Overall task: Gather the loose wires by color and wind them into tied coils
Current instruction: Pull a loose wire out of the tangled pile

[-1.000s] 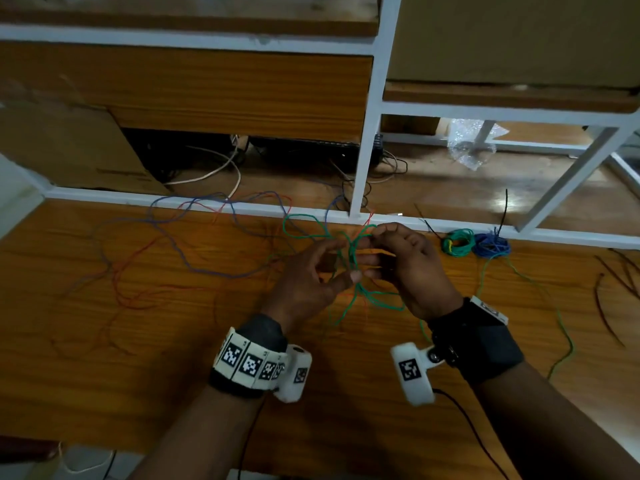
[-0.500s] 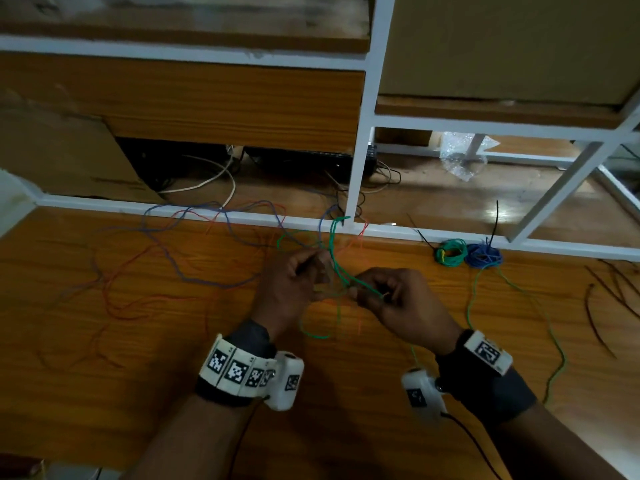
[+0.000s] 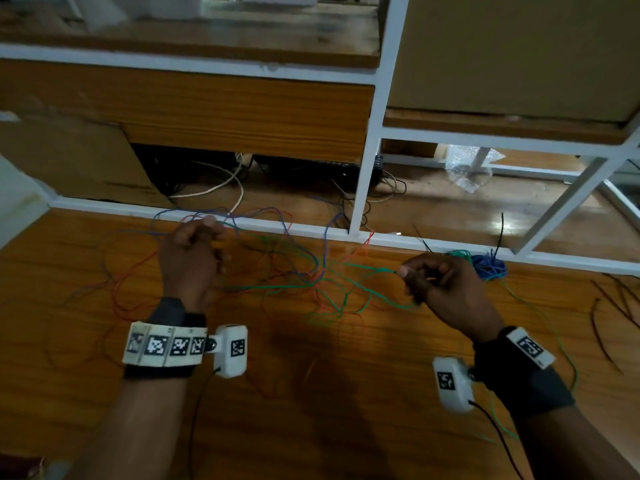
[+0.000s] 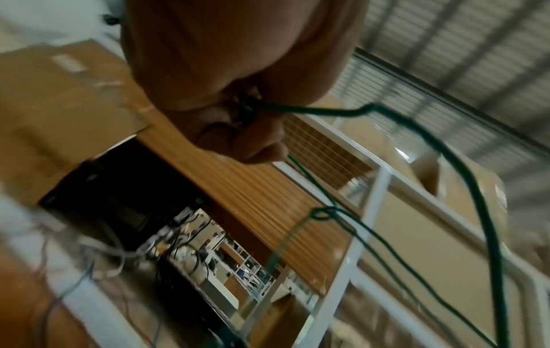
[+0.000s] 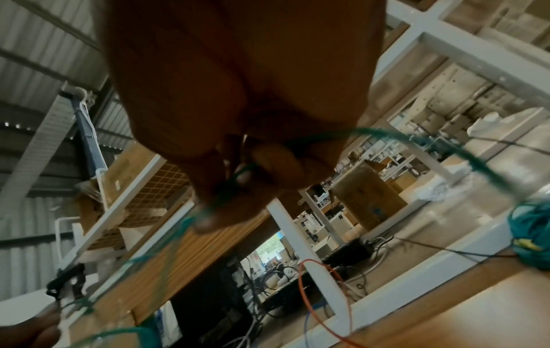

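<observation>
left hand [image 3: 194, 258] pinches green wire [image 3: 287, 287] | right hand [image 3: 446, 289] pinches its other end | wire runs left-right between grips, over the table [image 3: 311, 410] | slack nearer the right

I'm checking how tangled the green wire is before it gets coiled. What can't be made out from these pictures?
- Head view: where the green wire crosses the red and blue wires is too thin and dim to tell knots from overlaps.
- Left wrist view: the left hand hides the wire's end inside its fingers.
- Right wrist view: dark and blurred; the right hand covers its grip.
- Head view: the right hand partly hides the green coil.
</observation>
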A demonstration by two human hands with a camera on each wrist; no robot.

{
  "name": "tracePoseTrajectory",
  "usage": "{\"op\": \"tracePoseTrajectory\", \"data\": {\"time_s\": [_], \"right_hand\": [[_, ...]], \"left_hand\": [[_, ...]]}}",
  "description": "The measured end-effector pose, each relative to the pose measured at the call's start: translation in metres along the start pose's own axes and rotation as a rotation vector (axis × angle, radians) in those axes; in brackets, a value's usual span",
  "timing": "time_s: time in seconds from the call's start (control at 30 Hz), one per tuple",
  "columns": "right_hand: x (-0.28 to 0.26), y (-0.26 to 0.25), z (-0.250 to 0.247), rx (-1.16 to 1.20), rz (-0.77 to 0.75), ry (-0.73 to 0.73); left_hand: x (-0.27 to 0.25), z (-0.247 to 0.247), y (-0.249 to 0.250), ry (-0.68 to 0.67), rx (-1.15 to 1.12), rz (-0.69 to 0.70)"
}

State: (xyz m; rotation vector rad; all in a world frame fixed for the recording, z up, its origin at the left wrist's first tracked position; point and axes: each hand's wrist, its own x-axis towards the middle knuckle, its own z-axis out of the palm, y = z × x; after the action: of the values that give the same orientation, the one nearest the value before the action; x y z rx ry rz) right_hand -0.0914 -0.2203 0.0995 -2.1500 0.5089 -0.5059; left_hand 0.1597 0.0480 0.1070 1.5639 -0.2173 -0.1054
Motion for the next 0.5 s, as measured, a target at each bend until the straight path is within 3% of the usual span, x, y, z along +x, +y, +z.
{"op": "tracePoseTrajectory", "data": {"time_s": [0.1,0.17,0.27,0.33,0.4,0.5], "right_hand": [[0.000,0.003,-0.002,-0.053,0.010,0.051],[-0.001,0.001,0.000,-0.010,0.019,0.029],[-0.002,0.002,0.001,-0.032,-0.012,-0.026],[-0.001,0.005,-0.002,-0.047,-0.023,-0.062],[-0.001,0.005,-0.003,-0.058,-0.045,-0.065],[-0.001,-0.001,0.004,-0.001,-0.043,-0.022]], "left_hand": [[0.002,-0.001,-0.004,-0.020,-0.408,-0.193],[0.008,-0.004,-0.011,0.056,-0.433,-0.253],[0.026,-0.023,-0.029,0.187,-0.188,-0.236],[0.037,-0.038,-0.043,0.206,-0.058,-0.197],[0.040,-0.043,-0.051,0.152,0.259,-0.104],[0.021,-0.027,-0.046,-0.043,0.713,0.080]]}}
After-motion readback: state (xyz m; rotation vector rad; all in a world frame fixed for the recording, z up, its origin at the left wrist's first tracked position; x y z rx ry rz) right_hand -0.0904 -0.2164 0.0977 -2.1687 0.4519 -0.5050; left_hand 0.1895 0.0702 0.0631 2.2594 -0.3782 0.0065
